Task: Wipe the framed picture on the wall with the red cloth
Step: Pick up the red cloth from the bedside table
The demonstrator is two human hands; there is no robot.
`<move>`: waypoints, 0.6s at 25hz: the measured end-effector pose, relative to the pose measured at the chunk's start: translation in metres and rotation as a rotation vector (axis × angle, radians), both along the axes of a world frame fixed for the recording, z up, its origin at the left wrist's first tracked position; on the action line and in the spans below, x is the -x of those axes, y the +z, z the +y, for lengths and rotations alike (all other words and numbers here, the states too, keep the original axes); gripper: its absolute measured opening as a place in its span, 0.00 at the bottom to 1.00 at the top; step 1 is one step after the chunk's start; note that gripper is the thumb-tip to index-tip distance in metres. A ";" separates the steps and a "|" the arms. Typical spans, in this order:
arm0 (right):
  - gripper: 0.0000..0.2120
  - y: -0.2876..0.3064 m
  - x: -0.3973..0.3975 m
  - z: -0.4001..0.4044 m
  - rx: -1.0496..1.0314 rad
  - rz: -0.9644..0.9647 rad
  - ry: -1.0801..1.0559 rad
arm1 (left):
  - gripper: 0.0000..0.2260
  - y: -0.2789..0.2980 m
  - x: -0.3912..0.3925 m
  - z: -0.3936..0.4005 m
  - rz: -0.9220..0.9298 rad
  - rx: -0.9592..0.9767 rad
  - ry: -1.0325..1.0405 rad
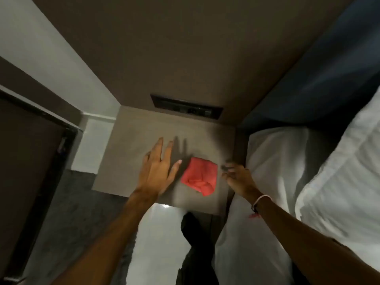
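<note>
The red cloth [199, 176] lies crumpled on the top of a grey-brown bedside table [131, 153]. My left hand [157, 168] hovers just left of the cloth, fingers spread and empty, its thumb close to the cloth's edge. My right hand [236, 174] is just right of the cloth, blurred, fingers loosely curled and holding nothing. No framed picture is in view.
A dark socket panel [186, 108] sits in the brown wall panel behind the table. White pillows and bedding [308, 171] fill the right side under a dark blue headboard [329, 58]. A dark door frame [41, 140] stands at the left. Glossy floor lies below.
</note>
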State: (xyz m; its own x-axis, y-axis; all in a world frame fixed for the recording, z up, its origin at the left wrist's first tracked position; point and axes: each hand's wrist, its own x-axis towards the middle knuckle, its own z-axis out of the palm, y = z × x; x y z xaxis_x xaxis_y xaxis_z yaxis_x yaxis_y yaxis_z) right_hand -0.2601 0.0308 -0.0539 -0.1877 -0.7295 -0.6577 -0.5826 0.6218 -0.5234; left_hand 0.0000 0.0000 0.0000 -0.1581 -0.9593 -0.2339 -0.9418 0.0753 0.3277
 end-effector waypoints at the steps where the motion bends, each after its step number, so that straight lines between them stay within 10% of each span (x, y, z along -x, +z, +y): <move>1: 0.19 -0.023 -0.001 0.001 -0.012 -0.001 -0.065 | 0.30 -0.027 0.009 0.000 0.052 -0.104 0.036; 9: 0.26 -0.123 -0.023 -0.020 -0.039 -0.189 -0.497 | 0.30 -0.143 0.066 -0.028 0.388 -0.485 0.297; 15: 0.17 -0.083 -0.025 -0.009 -0.038 -0.451 -0.577 | 0.18 -0.121 0.054 -0.026 0.688 -0.688 0.432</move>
State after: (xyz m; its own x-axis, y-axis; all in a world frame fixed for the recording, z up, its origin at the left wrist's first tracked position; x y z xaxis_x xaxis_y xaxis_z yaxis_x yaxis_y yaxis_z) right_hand -0.2351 0.0216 -0.1371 -0.2401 -0.5713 -0.7848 0.1106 0.7871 -0.6068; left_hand -0.0543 -0.0257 -0.1215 -0.1402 -0.6609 -0.7373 -0.4402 -0.6254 0.6443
